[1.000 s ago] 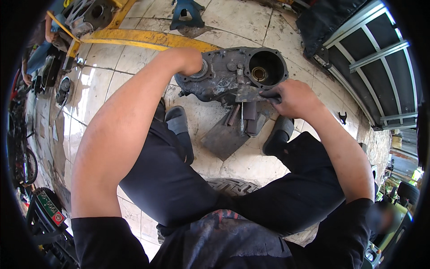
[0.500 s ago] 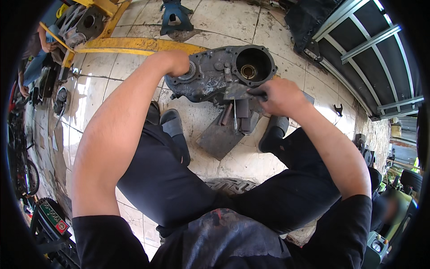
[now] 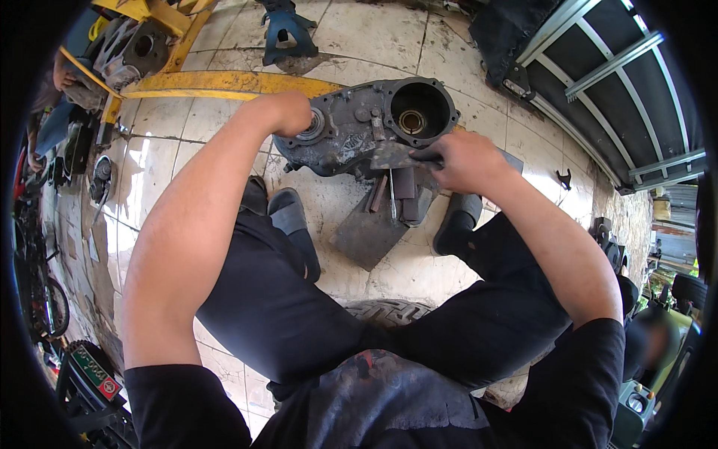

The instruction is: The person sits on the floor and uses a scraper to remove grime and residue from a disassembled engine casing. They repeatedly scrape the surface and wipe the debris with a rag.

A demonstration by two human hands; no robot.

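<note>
A grey cast-metal gearbox housing (image 3: 348,135) lies in front of my feet, with a large round bore at its right end and a smaller bearing opening at its left. My left hand (image 3: 288,112) is curled over the left end, beside the bearing opening; its fingertips are mostly hidden. In my right hand (image 3: 470,161) is a scraper (image 3: 392,156) with a dark handle and a broad, dirty blade. The blade points left, over the near edge of the housing below the large bore. I cannot tell whether it touches the metal.
Below the housing are dark blocks (image 3: 404,182), a thin screwdriver-like rod (image 3: 393,198) and a flat metal plate (image 3: 366,239). A yellow frame (image 3: 239,84) runs behind, near a blue stand (image 3: 288,37). Another person's hand (image 3: 63,78) shows at far left. A black metal-ribbed panel (image 3: 598,82) stands right.
The view has shifted slightly. Both hands keep almost the same places on the housing and the scraper, and the scraper blade has barely moved.
</note>
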